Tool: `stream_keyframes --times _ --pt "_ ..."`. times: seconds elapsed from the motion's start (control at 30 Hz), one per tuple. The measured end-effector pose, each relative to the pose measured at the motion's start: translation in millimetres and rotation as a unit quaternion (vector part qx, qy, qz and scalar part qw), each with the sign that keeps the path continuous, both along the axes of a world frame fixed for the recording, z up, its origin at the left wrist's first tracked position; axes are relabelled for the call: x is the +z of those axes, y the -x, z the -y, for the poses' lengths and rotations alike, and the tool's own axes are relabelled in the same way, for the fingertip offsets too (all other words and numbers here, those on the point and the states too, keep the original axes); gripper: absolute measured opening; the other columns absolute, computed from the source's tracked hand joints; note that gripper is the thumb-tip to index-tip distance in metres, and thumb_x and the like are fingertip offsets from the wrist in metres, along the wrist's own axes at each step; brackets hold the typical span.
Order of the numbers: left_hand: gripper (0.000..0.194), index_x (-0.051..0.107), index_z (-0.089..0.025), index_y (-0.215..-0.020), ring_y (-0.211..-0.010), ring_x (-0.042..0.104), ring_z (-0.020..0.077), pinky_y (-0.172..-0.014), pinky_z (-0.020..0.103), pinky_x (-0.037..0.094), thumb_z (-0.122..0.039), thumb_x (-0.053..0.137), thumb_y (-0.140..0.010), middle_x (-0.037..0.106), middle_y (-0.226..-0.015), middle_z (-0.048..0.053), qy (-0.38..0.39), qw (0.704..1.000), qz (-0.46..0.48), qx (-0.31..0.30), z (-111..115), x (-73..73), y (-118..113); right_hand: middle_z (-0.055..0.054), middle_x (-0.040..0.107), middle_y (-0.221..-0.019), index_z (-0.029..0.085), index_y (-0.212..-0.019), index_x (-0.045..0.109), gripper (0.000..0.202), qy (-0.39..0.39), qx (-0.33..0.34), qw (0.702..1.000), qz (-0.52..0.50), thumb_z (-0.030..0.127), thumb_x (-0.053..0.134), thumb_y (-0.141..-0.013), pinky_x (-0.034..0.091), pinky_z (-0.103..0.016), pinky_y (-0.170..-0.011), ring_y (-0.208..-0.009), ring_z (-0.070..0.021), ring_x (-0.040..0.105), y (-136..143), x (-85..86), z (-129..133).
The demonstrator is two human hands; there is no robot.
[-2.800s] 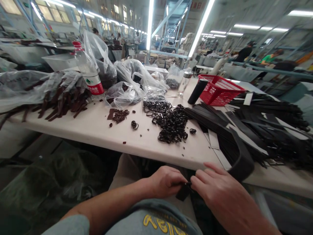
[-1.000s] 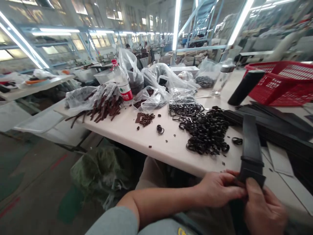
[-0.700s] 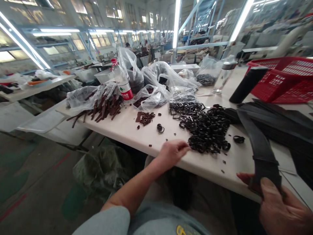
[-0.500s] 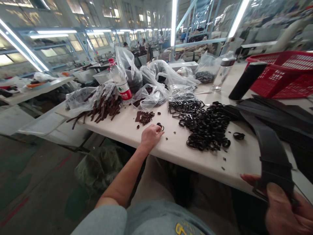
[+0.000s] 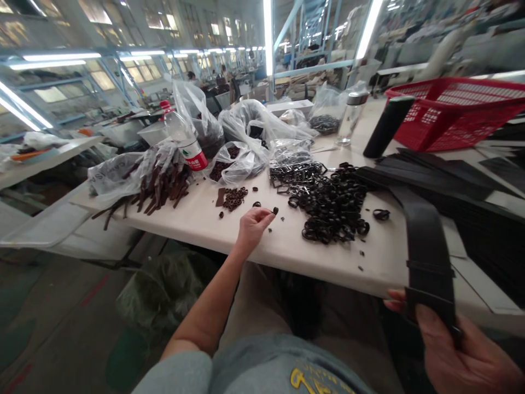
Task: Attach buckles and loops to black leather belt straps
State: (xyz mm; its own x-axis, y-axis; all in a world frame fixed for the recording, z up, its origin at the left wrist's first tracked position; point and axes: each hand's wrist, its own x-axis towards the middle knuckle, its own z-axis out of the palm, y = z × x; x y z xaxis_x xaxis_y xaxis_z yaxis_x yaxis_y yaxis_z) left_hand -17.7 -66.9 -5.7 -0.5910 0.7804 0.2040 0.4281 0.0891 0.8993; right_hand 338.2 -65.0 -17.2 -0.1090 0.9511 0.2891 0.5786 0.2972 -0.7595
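Observation:
My left hand [image 5: 251, 230] is over the table, thumb and forefinger pinched on a small black loop [image 5: 275, 210]. Another black loop [image 5: 256, 204] lies on the table just behind those fingers. At the near right, my right hand [image 5: 463, 347] grips the end of a wide black belt [image 5: 429, 235], thumb on top. The belt curves back toward a stack of black straps [image 5: 463, 186]. Between my hands is a heap of black loops [image 5: 336, 205], with metal buckles [image 5: 293, 172] behind it. Small brown loops [image 5: 234, 198] lie left of my left hand.
A red basket [image 5: 455, 112], black flask [image 5: 388, 128] and clear bottle [image 5: 351, 120] stand at the back right. Plastic bags [image 5: 262, 123], a red-capped bottle [image 5: 182, 137] and brown strips [image 5: 162, 180] sit at the back left. The table's front edge [image 5: 328, 273] runs before me.
My left hand has lifted the small loop and moved slightly right, leaving another loop on the table. My right hand still holds the belt. The whole view has shifted to the right.

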Motion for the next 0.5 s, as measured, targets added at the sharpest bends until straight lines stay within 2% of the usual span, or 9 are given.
stream_keyframes --times 0.1,0.13,0.23,0.33,0.5 --pt "0.041 0.067 -0.015 -0.08 -0.071 0.069 0.015 -0.07 0.03 0.054 -0.055 0.072 -0.077 0.071 -0.089 0.006 -0.028 0.987 0.15 -0.053 -0.3 -1.2 -32.9 -0.006 0.079 -0.083 0.025 -0.098 0.075 0.029 0.022 0.043 0.998 -0.04 0.049 0.059 -0.091 0.058 -0.035 -0.072 -0.073 -0.0265 0.075 9.4 7.3 -0.2" --pt "0.044 0.066 -0.015 -0.079 -0.07 0.069 0.0149 -0.069 0.029 0.054 -0.057 0.077 -0.071 0.07 -0.084 0.005 -0.035 0.971 0.227 -0.073 0.2 -0.9 -45.2 -0.006 0.079 -0.08 0.023 -0.096 0.076 0.03 0.024 0.06 0.997 -0.05 0.049 0.06 -0.091 0.058 -0.033 -0.067 -0.069 -0.025 0.074 12.1 8.1 -0.6" --pt "0.047 0.064 -0.016 -0.076 -0.07 0.069 0.013 -0.068 0.023 0.053 -0.051 0.089 -0.058 0.066 -0.074 0.0 -0.037 0.895 0.428 -0.122 3.2 2.0 -80.4 -0.004 0.078 -0.074 0.022 -0.091 0.074 0.031 0.037 0.093 0.991 -0.083 0.049 0.059 -0.091 0.056 -0.029 -0.06 -0.063 -0.022 0.073 20.2 10.6 -0.4" --pt "0.042 0.065 -0.016 -0.075 -0.074 0.067 0.011 -0.067 0.019 0.051 -0.046 0.09 -0.06 0.069 -0.079 0.0 -0.01 0.865 0.474 -0.167 6.3 5.2 -109.7 -0.003 0.077 -0.07 0.021 -0.084 0.07 0.031 0.067 0.108 0.986 -0.108 0.049 0.057 -0.092 0.055 -0.027 -0.057 -0.059 -0.0202 0.072 28.6 17.6 1.6" --pt "0.035 0.065 -0.016 -0.071 -0.074 0.059 0.0081 -0.067 0.018 0.047 -0.042 0.088 -0.064 0.07 -0.086 0.0 0.016 0.871 0.438 -0.221 10.2 5.8 -142.1 -0.002 0.074 -0.066 0.02 -0.083 0.068 0.029 0.074 0.112 0.983 -0.124 0.044 0.054 -0.093 0.051 -0.025 -0.055 -0.056 -0.0176 0.069 36.1 25.2 1.7"
